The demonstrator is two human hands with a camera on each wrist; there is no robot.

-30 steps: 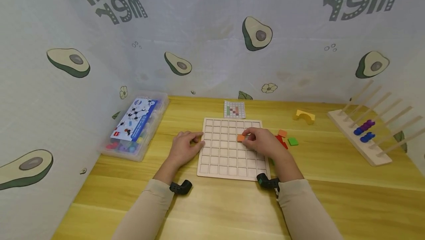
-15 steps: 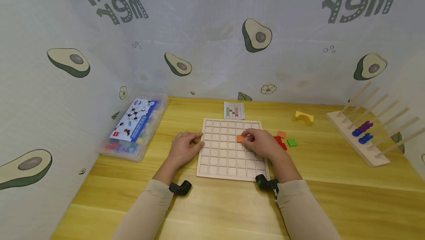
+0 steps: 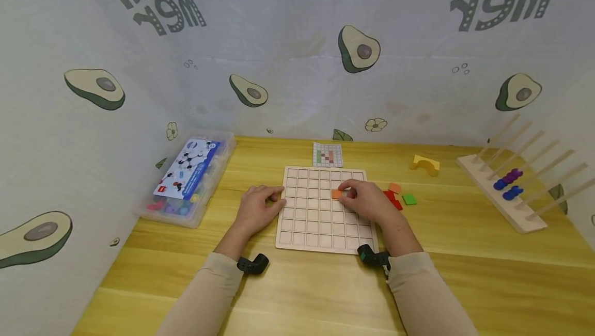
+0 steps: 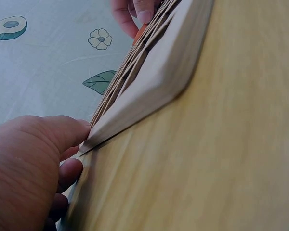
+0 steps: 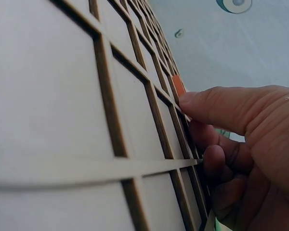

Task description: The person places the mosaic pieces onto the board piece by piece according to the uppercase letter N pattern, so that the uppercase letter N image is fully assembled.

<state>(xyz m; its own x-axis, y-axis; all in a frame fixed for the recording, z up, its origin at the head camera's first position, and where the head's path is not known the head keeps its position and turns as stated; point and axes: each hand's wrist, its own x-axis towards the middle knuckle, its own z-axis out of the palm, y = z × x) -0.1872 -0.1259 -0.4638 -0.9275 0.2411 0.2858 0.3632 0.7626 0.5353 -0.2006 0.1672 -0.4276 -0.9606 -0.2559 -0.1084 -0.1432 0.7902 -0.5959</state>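
Head view shows a person's right hand (image 3: 369,200) with thumb and forefinger clamped on a flat orange square tile (image 3: 336,194), over a cell of a pale square wooden grid board (image 3: 312,226), just off its middle towards one o'clock. Whether the tile sits fully down, I cannot tell from here. At the board's nine o'clock edge, the left hand (image 3: 256,207) touches the rim, its thumb and forefinger apart. Just beyond the board, at twelve o'clock, lies a small white printed grid card (image 3: 327,155) with green and reddish squares. Near three o'clock, close by the right hand, some flat red tiles (image 3: 396,204), a second orange tile (image 3: 394,188) and a bright green square tile (image 3: 409,199) lie loose on the yellow wood-grain desk (image 3: 465,245). Farther out, I see a yellow arched block (image 3: 425,164) at two o'clock and a pale wooden rack with slanting rods (image 3: 491,190) at three. Between nine and ten stands a clear plastic case (image 3: 217,171) with a blue-and-white label.
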